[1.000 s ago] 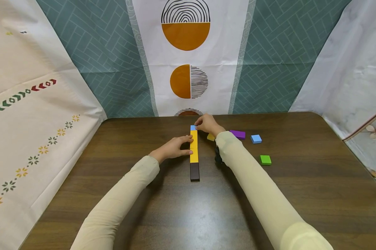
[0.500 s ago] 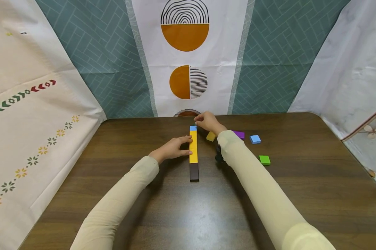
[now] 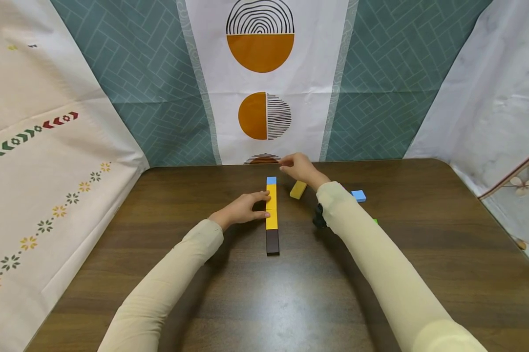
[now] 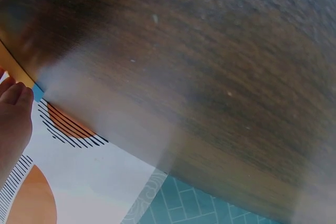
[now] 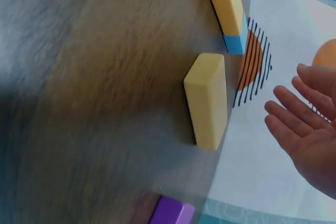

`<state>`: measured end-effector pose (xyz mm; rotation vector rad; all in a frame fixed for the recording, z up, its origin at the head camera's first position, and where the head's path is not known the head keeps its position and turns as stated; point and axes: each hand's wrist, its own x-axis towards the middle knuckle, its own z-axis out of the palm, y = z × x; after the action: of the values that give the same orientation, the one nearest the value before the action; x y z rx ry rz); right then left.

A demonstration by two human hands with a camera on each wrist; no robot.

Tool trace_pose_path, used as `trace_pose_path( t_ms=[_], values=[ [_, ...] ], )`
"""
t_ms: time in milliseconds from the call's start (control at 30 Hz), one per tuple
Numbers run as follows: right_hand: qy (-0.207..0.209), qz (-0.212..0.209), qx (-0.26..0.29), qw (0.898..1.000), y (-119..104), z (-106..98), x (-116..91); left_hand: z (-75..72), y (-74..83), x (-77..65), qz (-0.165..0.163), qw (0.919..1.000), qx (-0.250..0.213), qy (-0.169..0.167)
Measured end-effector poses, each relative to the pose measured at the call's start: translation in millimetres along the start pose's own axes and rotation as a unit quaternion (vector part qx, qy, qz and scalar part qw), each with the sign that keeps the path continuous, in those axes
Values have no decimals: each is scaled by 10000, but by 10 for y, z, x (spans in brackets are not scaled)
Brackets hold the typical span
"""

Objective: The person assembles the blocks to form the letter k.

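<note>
A straight row of blocks runs away from me in the head view: a dark brown block nearest, two yellow blocks in the middle, a small blue block at the far end. My left hand touches the yellow part from the left with thumb and fingers spread apart. Right of the row's far end, my right hand hovers over the table with nothing in it; in the right wrist view its fingers are loosely extended. Below it lies a loose pale yellow block, slightly angled and apart from the row.
A second blue block lies farther right on the wooden table. Behind my right sleeve only a sliver of a green block shows. The right wrist view has a purple block. Patterned cloth hangs behind the table.
My right hand has let go of the small blue block at the row's end and drawn back to the right. Its sleeve now covers the purple block. The left hand stays put.
</note>
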<state>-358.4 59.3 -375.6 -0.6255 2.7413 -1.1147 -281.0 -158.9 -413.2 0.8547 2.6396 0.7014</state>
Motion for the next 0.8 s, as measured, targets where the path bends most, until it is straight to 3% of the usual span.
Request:
trace_pose_path(
  t_ms=[800],
  values=[
    [-131,-126,-124,9998,53,-245,-249,-7,41,-19,-153,9999,-35,-35]
  ],
)
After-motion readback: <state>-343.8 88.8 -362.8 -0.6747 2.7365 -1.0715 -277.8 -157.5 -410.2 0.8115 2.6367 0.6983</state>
